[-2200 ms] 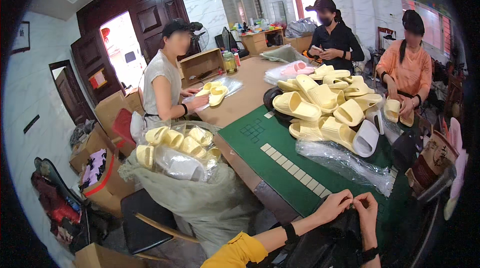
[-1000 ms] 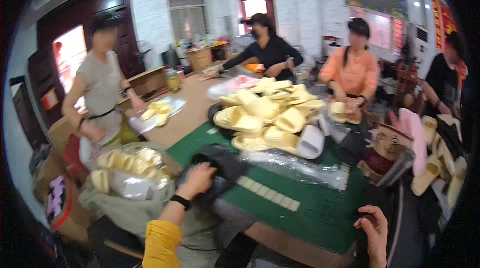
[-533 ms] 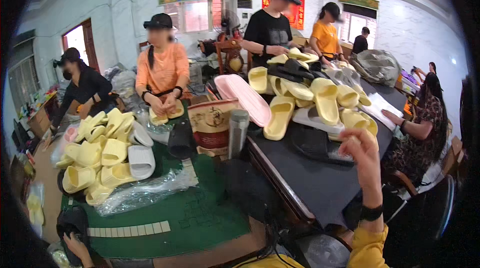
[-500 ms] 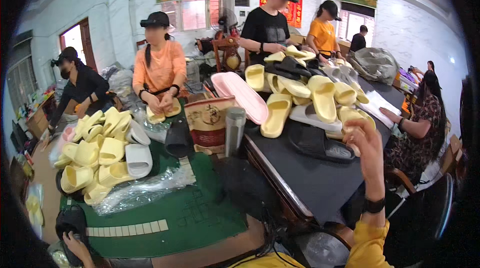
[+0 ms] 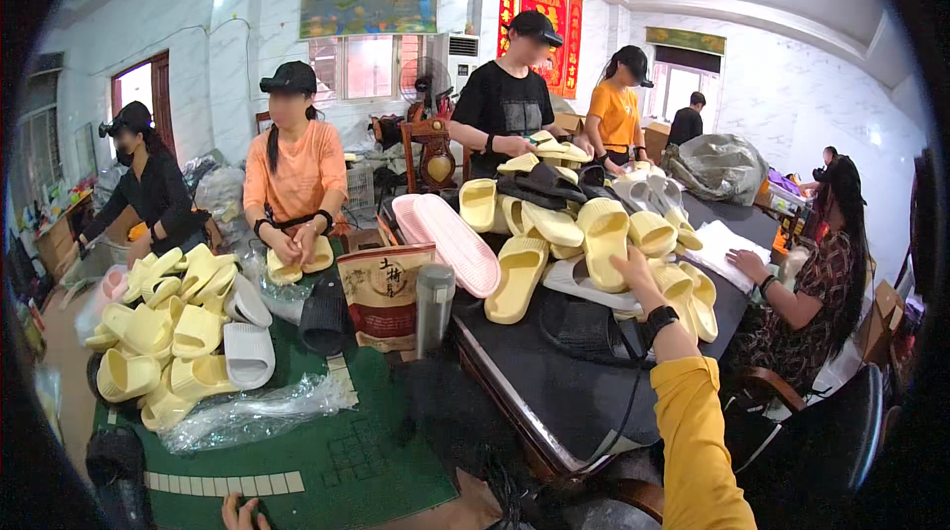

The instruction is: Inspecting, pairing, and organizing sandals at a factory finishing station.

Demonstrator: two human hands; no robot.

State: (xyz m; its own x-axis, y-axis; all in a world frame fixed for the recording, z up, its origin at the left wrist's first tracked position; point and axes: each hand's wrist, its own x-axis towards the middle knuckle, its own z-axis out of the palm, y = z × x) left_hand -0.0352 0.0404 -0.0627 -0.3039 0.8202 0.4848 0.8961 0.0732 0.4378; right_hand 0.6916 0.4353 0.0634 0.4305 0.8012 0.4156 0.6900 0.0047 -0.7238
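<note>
My right hand, on a yellow-sleeved arm with a black wristband, reaches into a heap of pale yellow slippers on the black table. Its fingers lie against a yellow slipper and a whitish one beneath; whether they grip is hidden. Black slippers lie just below the hand. Only the fingertips of my left hand show at the bottom edge, resting on the green mat near a row of pale tiles.
Pink slippers, a brown paper bag and a steel flask stand at the table's left end. Another slipper pile and a plastic bag lie left. Several people work around the tables; one sits at right. A black chair is close.
The view has swung from the left green table to the black table. My right hand has come down from mid-air onto the slipper heap. My left hand stays low on the mat.
</note>
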